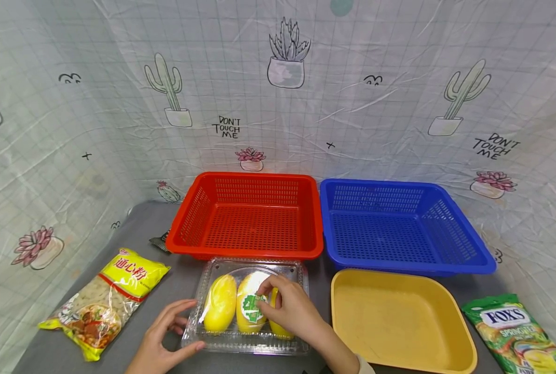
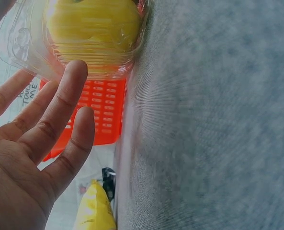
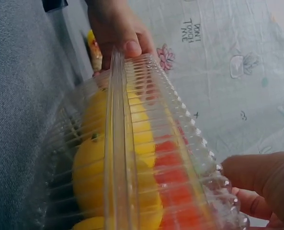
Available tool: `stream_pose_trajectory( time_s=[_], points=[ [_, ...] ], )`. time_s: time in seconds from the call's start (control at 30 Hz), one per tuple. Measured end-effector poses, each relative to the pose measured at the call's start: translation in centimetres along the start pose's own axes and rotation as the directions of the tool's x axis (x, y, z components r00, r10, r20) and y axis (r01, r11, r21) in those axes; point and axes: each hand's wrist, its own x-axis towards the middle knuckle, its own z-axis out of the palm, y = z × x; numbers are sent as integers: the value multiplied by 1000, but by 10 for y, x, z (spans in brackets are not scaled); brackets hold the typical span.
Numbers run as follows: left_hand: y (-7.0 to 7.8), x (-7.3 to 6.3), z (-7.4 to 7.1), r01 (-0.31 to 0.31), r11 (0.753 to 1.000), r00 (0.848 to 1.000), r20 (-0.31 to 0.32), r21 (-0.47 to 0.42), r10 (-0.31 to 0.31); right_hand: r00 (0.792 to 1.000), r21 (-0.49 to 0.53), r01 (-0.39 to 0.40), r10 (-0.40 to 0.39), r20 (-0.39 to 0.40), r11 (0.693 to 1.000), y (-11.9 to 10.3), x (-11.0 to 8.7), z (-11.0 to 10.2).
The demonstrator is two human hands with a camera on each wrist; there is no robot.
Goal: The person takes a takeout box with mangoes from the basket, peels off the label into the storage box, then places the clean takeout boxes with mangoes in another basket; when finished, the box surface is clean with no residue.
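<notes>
A clear plastic clamshell box (image 1: 240,343) lies on the table with yellow mangoes (image 1: 220,304) inside and a green-and-white round label (image 1: 252,308) on top. My left hand (image 1: 163,337) is at the box's left side, its thumb at the front corner and its fingers spread along the edge. In the left wrist view, those fingers (image 2: 67,100) are nearly straight. Over the lid, my right hand (image 1: 289,306) has its thumb and bent index finger at the label, a gap between their tips. The right thumb (image 3: 252,170) touches the lid's top in the right wrist view.
Behind the box stand a red basket (image 1: 245,254) and a blue basket (image 1: 413,267). A yellow tray (image 1: 399,317) sits to its right, with a green FOX'S bag (image 1: 520,332) beyond. A yellow pasta bag (image 1: 107,301) lies left, and a small dark packet (image 1: 160,242) is beside the red basket.
</notes>
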Motion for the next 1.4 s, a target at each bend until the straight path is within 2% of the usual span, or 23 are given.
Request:
stream_pose_trajectory(
  time_s=[0.17, 0.3, 0.63, 1.07, 1.4],
  points=[
    [3, 1, 0, 27, 1000, 1000, 0, 15, -27, 1000, 25, 3, -2, -24, 1000, 0, -1, 1],
    [3, 2, 0, 17, 1000, 1000, 0, 14, -17, 999, 19, 11, -10, -53, 1000, 0, -1, 1],
    [1, 2, 0, 1, 1000, 1000, 1, 5, -1, 999, 36, -9, 11, -44, 999, 0, -1, 0],
    [-3, 0, 1, -44, 999, 999, -6, -21, 44, 996, 66, 62, -57, -69, 996, 3, -5, -1],
    [-6, -1, 2, -46, 999, 999, -8, -21, 46, 996, 187, 67, -55, -72, 980, 4, -7, -4]
  ],
)
